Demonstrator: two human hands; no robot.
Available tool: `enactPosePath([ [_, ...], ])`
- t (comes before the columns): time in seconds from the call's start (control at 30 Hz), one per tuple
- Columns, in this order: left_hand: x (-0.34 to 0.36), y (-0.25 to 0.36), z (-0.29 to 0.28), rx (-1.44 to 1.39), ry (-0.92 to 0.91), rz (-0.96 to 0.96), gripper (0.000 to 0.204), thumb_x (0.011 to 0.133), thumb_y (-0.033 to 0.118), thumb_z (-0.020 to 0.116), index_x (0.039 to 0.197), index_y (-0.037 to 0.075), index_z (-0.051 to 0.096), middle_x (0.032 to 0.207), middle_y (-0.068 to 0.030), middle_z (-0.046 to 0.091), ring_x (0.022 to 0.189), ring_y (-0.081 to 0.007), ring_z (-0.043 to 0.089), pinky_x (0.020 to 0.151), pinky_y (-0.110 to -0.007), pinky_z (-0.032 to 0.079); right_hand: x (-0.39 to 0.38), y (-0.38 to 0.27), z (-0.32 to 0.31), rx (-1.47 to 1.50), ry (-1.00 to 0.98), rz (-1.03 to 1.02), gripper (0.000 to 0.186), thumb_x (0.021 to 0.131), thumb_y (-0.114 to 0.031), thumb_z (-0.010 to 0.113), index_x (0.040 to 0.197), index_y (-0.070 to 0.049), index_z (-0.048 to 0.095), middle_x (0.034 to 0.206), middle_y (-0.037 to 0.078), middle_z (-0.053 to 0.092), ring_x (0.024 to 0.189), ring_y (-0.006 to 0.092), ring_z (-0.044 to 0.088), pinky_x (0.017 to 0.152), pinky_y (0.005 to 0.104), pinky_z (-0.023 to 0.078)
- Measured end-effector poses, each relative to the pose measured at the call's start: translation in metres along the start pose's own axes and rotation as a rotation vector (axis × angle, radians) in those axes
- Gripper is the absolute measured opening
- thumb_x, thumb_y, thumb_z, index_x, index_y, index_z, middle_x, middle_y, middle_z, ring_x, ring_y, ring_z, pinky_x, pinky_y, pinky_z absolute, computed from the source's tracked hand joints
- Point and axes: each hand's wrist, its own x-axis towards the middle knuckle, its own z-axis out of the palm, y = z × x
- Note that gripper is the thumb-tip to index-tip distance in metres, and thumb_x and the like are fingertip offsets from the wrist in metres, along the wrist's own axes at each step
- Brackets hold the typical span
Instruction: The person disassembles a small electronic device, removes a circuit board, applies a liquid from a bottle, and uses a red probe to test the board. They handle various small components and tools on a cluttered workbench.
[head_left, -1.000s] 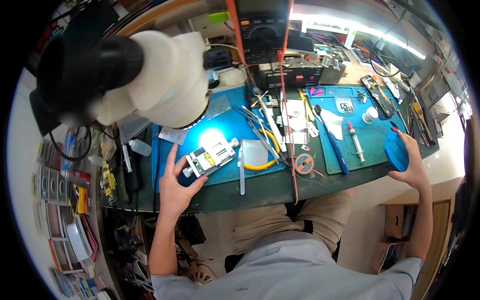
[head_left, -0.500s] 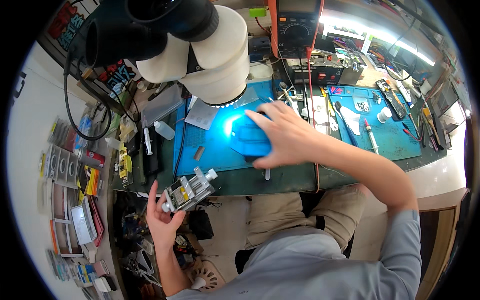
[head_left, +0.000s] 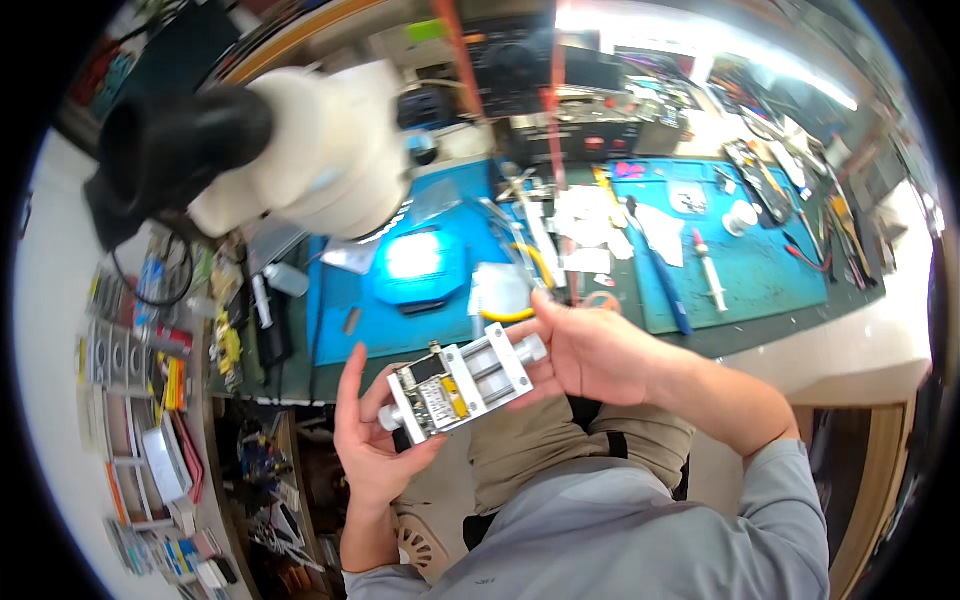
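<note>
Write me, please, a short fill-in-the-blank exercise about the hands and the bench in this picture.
1. The hand beside the circuit board end of the silver clamp is the person's ____ one.
2. Light shines under the microscope onto a many-sided object coloured ____.
3. The pink-tipped syringe lies to the ____ of the microscope.

Missing words: left; blue; right.
</note>
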Motion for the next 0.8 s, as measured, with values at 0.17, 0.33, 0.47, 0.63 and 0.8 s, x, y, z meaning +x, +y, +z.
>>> enactPosePath([
  [0.17,0.019,-0.025,0.057,0.049,-0.226,0.021,0.12,0.066,-0.01,0.086,0.163,0.002,0.016,0.139,-0.0237,0.06,0.123,-0.027,0.064,0.102,-0.04,0.054,-0.061,0.021,-0.048,0.188,0.036,-0.156,0.044,0.112,-0.04,0.04,0.127,-0.004,0.059,0.132,0.015,0.065,0.123,0.0318,0.064,0.11,0.0522,0.048],
  [0.33,0.006,-0.042,0.119,0.016,-0.382,0.03,0.123,0.066,-0.009,0.087,0.163,0.004,0.014,0.136,-0.0223,0.063,0.121,-0.0266,0.065,0.1,-0.039,0.055,-0.129,0.034,-0.077,0.304,-0.014,-0.197,0.048,0.112,-0.036,0.04,0.138,0.002,0.053,0.136,0.014,0.061,0.127,0.0267,0.059,0.115,0.0461,0.043],
  [0.47,-0.011,-0.052,0.177,-0.009,-0.502,0.077,0.121,0.067,-0.01,0.086,0.163,0.004,0.015,0.136,-0.0221,0.062,0.12,-0.0261,0.065,0.1,-0.04,0.055,-0.198,0.041,-0.103,0.267,0.053,-0.234,0.055,0.112,-0.039,0.04,0.144,0.005,0.049,0.137,0.015,0.061,0.128,0.0272,0.059,0.115,0.0449,0.044],
  [0.63,-0.017,-0.065,0.251,-0.041,-0.522,0.031,0.115,0.071,-0.012,0.084,0.163,0.001,0.016,0.141,-0.0213,0.06,0.124,-0.0249,0.062,0.1,-0.039,0.055,-0.268,0.033,-0.132,0.138,0.232,-0.337,0.057,0.113,-0.043,0.037,0.139,0.004,0.052,0.135,0.018,0.064,0.127,0.0289,0.063,0.112,0.0452,0.048],
  [0.8,0.006,-0.068,0.322,0.063,-0.59,0.045,0.109,0.074,-0.017,0.076,0.163,0.003,0.016,0.144,-0.0205,0.057,0.132,-0.0265,0.056,0.109,-0.041,0.05,-0.312,-0.003,-0.166,-0.042,0.47,-0.384,0.056,0.11,-0.044,0.045,0.137,0.004,0.053,0.131,0.016,0.066,0.12,0.0242,0.067,0.104,0.0412,0.055],
])
